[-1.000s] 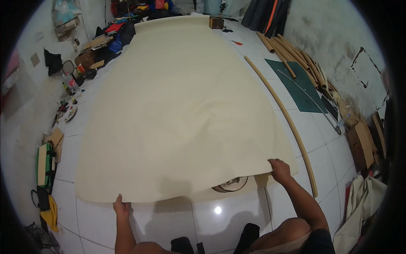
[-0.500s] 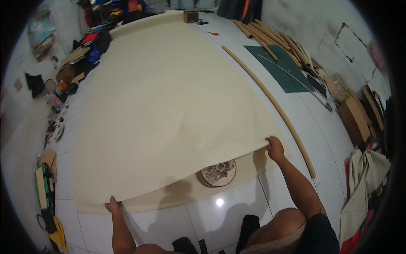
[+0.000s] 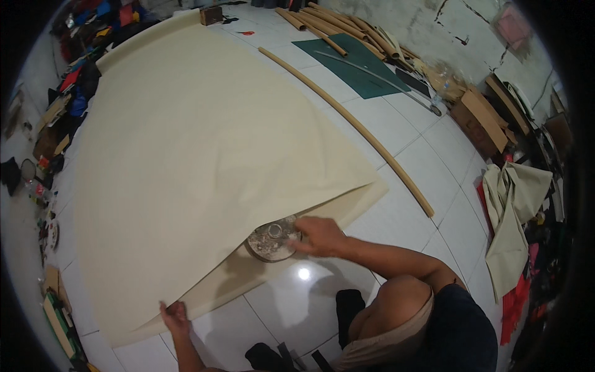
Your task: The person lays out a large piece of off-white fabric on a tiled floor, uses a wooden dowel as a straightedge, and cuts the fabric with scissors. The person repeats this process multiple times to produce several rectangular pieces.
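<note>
A large cream sheet (image 3: 198, 142) of fabric-like material lies spread over the floor, its near edge lifted above a second cream layer (image 3: 238, 286). My left hand (image 3: 176, 317) pinches the lifted edge at the near left. On the lower layer sits a thick, worn round disc (image 3: 268, 247) with a raised ring at its centre, partly under the upper sheet. My right hand (image 3: 321, 237) is closed at the disc's right rim, thumb and fingers apart around it. The sheet's near right corner lies free of my hands.
A long cardboard tube (image 3: 353, 124) lies along the sheet's right side. Farther right are a green cutting mat (image 3: 347, 68) with a metal rod, more tubes (image 3: 334, 28) and a cardboard box (image 3: 480, 121). Red-handled scissors (image 3: 246, 33) and a small brown block (image 3: 211, 15) are at the far end.
My right hand has let go of the sheet's right part and moved left to the disc. The lifted edge has dropped at the right. The view has swung right.
</note>
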### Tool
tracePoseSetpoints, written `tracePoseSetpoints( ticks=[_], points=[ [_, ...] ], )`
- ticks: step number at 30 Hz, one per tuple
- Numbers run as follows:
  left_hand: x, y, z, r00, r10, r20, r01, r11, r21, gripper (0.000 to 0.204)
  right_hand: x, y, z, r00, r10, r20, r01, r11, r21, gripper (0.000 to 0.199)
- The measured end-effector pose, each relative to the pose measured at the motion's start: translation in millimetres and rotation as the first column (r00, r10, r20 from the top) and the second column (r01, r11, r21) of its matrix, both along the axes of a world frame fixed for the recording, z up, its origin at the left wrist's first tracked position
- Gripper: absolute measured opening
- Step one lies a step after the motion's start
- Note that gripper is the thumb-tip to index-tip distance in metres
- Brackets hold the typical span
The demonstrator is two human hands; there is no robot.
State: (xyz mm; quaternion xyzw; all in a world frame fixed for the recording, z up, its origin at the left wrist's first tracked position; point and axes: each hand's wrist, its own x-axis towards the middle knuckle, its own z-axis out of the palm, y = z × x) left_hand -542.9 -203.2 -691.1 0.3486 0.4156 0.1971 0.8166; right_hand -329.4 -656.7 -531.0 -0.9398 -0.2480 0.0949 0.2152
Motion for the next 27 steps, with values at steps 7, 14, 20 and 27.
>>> tracePoseSetpoints(
  ticks=[7, 14, 20, 27],
  points=[
    [17, -15, -10, 0.989, -0.116, -0.097, 0.110, 0.992, -0.062, 0.047, 23, 47, 2, 0.981, 0.194, -0.003, -0.194, 0.980, -0.052, 0.053],
    [18, 4, -18, 0.988, -0.136, -0.078, 0.131, 0.989, -0.067, 0.035, 4, 45, -1, 0.908, 0.394, 0.144, -0.388, 0.919, -0.070, 0.031],
    [12, -3, -34, 0.967, -0.033, -0.252, 0.051, 0.997, 0.062, 0.031, -50, 16, 6, 0.892, 0.451, -0.036, -0.448, 0.892, 0.056, 0.034],
    [6, -1, -36, 0.948, -0.061, -0.313, 0.108, 0.985, 0.136, 0.029, -98, -7, -18, 0.776, 0.608, -0.166, -0.583, 0.793, 0.179, 0.033]
  ],
)
